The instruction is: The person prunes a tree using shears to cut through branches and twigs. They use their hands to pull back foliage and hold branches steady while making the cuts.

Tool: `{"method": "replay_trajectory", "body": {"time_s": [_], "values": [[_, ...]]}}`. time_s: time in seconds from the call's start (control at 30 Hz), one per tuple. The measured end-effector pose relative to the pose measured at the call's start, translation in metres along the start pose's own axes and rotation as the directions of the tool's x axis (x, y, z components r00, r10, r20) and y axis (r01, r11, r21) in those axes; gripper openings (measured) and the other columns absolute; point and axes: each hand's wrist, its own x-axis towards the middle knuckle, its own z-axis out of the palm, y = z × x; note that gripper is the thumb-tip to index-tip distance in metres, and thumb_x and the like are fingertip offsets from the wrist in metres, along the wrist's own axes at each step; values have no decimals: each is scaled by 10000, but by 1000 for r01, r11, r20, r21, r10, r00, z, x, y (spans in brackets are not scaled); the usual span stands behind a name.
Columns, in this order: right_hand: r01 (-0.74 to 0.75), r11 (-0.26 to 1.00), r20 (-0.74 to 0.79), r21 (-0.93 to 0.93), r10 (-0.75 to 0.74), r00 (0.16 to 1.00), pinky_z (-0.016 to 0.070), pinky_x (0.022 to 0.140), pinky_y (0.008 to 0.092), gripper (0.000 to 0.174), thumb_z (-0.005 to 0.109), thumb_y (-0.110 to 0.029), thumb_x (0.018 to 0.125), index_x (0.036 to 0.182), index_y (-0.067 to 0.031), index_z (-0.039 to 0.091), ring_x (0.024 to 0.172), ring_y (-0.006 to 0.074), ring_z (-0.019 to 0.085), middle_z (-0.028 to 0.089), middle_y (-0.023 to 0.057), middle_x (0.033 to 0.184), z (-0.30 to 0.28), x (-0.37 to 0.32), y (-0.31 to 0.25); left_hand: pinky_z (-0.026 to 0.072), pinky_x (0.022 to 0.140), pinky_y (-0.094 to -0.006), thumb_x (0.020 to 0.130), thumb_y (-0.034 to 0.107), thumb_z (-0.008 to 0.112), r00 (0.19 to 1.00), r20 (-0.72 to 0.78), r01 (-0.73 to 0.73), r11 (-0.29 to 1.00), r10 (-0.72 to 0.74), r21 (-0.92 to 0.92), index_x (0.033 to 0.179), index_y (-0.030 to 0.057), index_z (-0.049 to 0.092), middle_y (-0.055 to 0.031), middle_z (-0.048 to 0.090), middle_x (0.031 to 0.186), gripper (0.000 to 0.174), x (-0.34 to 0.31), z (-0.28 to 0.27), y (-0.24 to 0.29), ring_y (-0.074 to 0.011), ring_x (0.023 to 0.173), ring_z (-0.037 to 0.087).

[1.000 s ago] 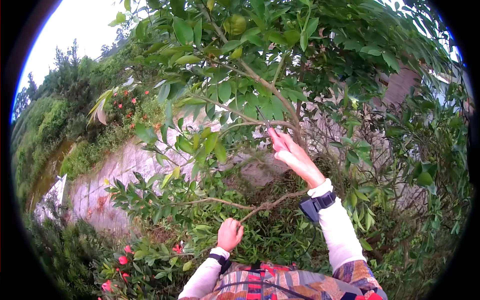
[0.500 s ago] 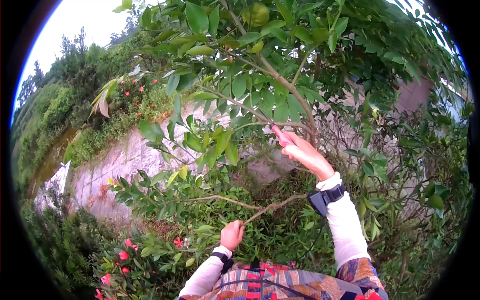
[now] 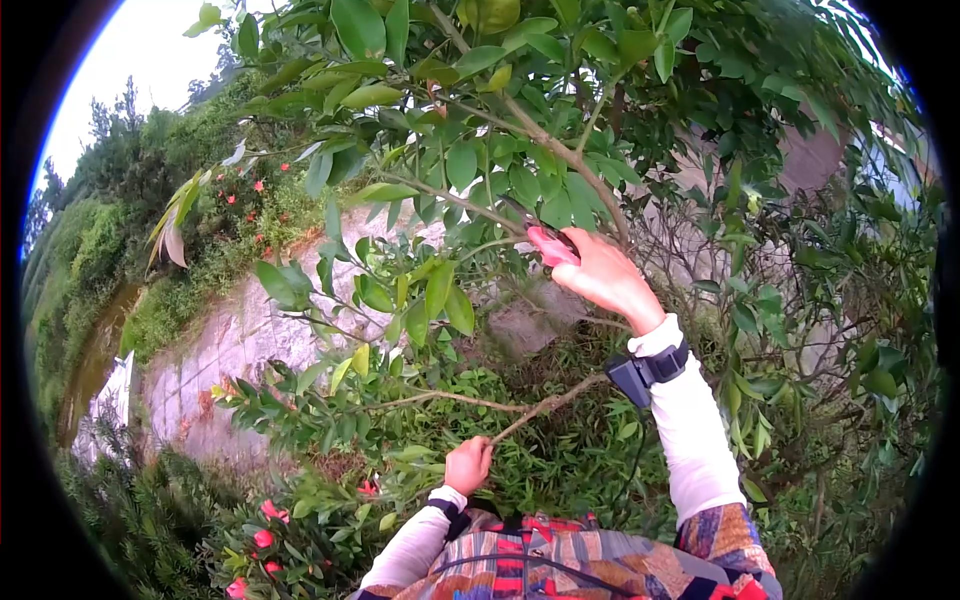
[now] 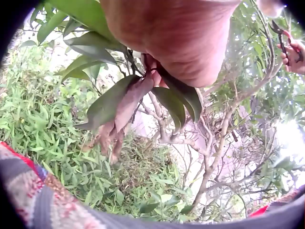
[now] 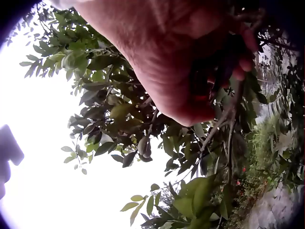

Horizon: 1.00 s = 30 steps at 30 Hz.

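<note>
In the head view my right hand (image 3: 605, 278) grips red-handled pruning shears (image 3: 549, 246). The dark blades overlap a thin side branch (image 3: 455, 199) near its fork with the thicker limb (image 3: 570, 150). At the far right of the left wrist view the shears (image 4: 281, 34) show their blades apart. My left hand (image 3: 468, 466), lower down, holds a slender leafy branch (image 3: 550, 404) with curled fingers. Green leaves and a withered brown leaf (image 4: 128, 102) hang below that hand in the left wrist view. Its fingertips are hidden there.
Dense foliage (image 3: 750, 90) fills the upper right, with a green fruit (image 3: 490, 14) at the top. Bare twigs (image 3: 800, 300) crowd the right side. Pink-red flowers (image 3: 263, 538) grow at the lower left. A pale paved slope (image 3: 240, 340) lies beyond the branches.
My right hand has shifted a little up and left along the branch, and the red handles of the shears look wider apart. My left hand keeps its hold on the lower branch.
</note>
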Motion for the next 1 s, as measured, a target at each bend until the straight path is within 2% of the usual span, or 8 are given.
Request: {"method": "replay_trajectory", "body": {"time_s": [0.07, 0.13, 0.3, 0.5, 0.6, 0.8, 0.87, 1.0], "values": [[-30, 999, -37, -38, 28, 999, 477, 1051, 469, 857, 630, -434, 783, 1524, -37, 460, 1246, 422, 627, 647, 274, 1337, 1, -3, -2, 559, 691, -489, 960, 222, 678, 999, 1, -35, 999, 35, -20, 1024, 69, 658, -172, 708, 860, 167, 8, 0, -13, -388, 778, 698], [-69, 997, 4, 35, 69, 998, 476, 1049, 467, 856, 629, -429, 783, 1524, -37, 460, 1244, 431, 625, 648, 279, 1334, 0, -15, -1, 564, 710, -488, 960, 229, 677, 997, 37, -63, 997, 64, -43, 1021, 66, 674, -178, 716, 879, 173, 17, -4, -27, -387, 794, 704], [-99, 988, -89, 117, 110, 990, 462, 1060, 462, 833, 631, -397, 776, 1520, -59, 468, 1250, 432, 610, 624, 278, 1358, -6, -45, -20, 568, 724, -481, 959, 227, 672, 987, 121, -98, 990, 109, -97, 1020, 74, 685, -169, 734, 898, 164, 46, -9, -47, -378, 822, 718], [-154, 987, -427, 37, 155, 891, 477, 1041, 471, 804, 640, -368, 786, 1513, -76, 459, 1217, 441, 610, 616, 256, 1320, -19, -65, -45, 566, 711, -474, 960, 230, 675, 970, 173, -145, 977, 171, -154, 1020, 73, 693, -168, 737, 893, 169, 61, -12, -63, -371, 806, 722], [-188, 982, -504, -5, 160, 849, 480, 1028, 490, 793, 645, -376, 789, 1506, -87, 467, 1195, 440, 617, 621, 253, 1292, -18, -60, -54, 567, 743, -484, 973, 238, 654, 965, 183, -151, 971, 185, -184, 1027, 68, 694, -172, 738, 919, 183, 63, -10, -69, -380, 837, 718], [-196, 980, -559, -44, 138, 817, 490, 994, 528, 786, 666, -369, 787, 1493, -80, 474, 1159, 465, 617, 618, 259, 1248, -1, -43, -60, 562, 724, -477, 973, 224, 655, 967, 169, -153, 963, 192, -221, 1009, 68, 689, -165, 735, 920, 164, 56, -7, -70, -379, 826, 712], [-256, 966, -584, -24, 194, 788, 496, 979, 533, 794, 681, -361, 780, 1491, -75, 471, 1141, 467, 620, 616, 275, 1231, 1, -38, -64, 563, 726, -475, 973, 227, 657, 968, 177, -142, 967, 180, -211, 1012, 71, 689, -162, 735, 919, 164, 55, -9, -66, -375, 828, 713], [-238, 969, -617, -70, 146, 773, 499, 960, 538, 802, 700, -354, 771, 1480, -54, 475, 1098, 466, 626, 615, 288, 1166, 9, -32, -57, 563, 720, -483, 972, 232, 659, 968, 172, -143, 966, 182, -216, 1026, 75, 686, -164, 736, 908, 169, 53, -4, -67, -379, 820, 715]]}}
